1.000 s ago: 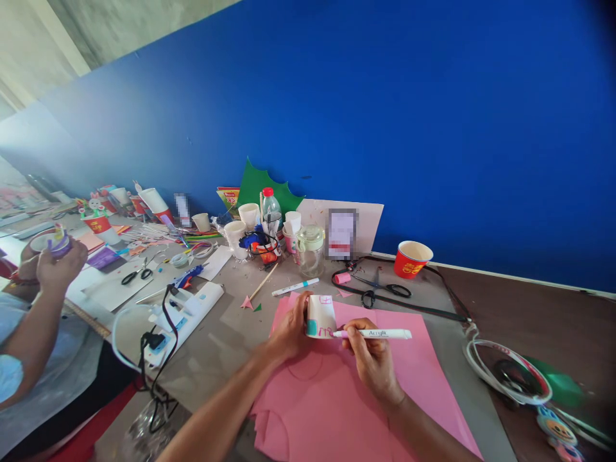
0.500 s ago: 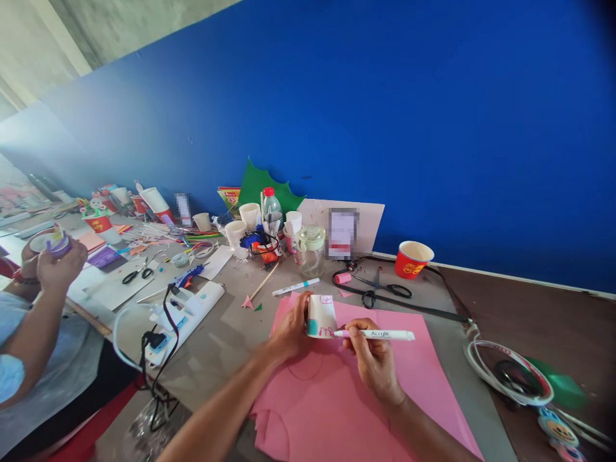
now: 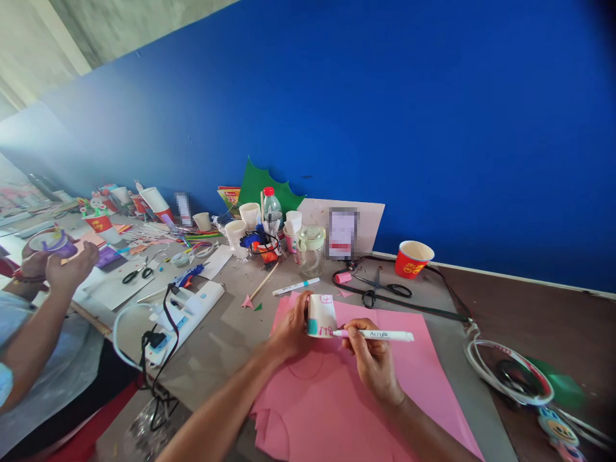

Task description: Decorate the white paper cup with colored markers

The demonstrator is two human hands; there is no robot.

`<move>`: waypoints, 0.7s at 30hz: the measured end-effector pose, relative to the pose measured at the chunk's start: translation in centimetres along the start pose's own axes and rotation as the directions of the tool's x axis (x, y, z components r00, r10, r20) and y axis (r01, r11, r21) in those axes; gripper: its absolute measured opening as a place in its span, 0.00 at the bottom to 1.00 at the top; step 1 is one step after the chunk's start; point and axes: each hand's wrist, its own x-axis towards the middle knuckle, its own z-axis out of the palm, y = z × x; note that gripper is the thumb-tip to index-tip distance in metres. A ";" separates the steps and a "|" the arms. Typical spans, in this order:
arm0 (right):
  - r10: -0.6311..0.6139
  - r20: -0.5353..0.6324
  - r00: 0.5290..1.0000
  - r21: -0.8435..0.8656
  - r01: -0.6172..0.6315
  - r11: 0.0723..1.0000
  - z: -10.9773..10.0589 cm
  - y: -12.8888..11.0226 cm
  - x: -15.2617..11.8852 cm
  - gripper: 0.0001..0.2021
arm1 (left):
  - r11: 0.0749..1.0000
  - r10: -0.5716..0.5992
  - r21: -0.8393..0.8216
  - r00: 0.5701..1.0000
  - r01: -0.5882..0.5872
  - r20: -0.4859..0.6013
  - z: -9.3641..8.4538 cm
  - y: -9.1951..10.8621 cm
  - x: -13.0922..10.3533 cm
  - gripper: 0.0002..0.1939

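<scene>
A white paper cup point(image 3: 321, 313) with pink drawn lines and a teal patch is gripped on its left side by my left hand point(image 3: 293, 330), tilted over pink paper sheets point(image 3: 337, 398). My right hand point(image 3: 373, 359) is closed round a white acrylic marker point(image 3: 387, 335), whose pink tip touches or nearly touches the cup's lower right edge. Behind the cup, a teal-marked marker point(image 3: 295, 287) lies on the grey table. The fingers of my left hand are partly hidden behind the cup.
Scissors point(image 3: 380, 285), a strap and a red cup point(image 3: 414, 259) are at the back right. A glass jar point(image 3: 312, 250) stands behind my hands. Left are a power strip point(image 3: 192, 321) and a glue gun point(image 3: 189, 276). Another person's hands point(image 3: 65, 266) hold a purple-marked cup at far left.
The pink lines near the marker's tip look slightly different, and the marker has barely shifted. At far left, the other person's near hand has moved right, away from their cup.
</scene>
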 end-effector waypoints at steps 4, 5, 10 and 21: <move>0.024 0.004 1.000 0.005 -0.024 1.000 0.0 0.0 0.0 0.17 | 1.000 -0.008 -0.001 1.000 0.008 0.007 -0.1 0.2 0.1 0.33; 0.032 0.004 0.999 0.006 -0.033 0.999 0.0 0.0 0.0 0.17 | 1.000 -0.018 0.001 1.000 0.018 0.014 -0.1 0.2 0.1 0.33; 0.089 0.000 0.996 0.023 -0.089 0.996 0.2 -0.3 -0.1 0.19 | 1.000 -0.023 -0.007 0.999 0.023 0.033 -0.2 0.3 0.1 0.32; 0.050 0.005 0.999 0.012 -0.050 0.999 0.1 -0.5 0.1 0.19 | 0.999 -0.036 0.014 0.999 0.036 0.020 -0.1 0.0 0.0 0.32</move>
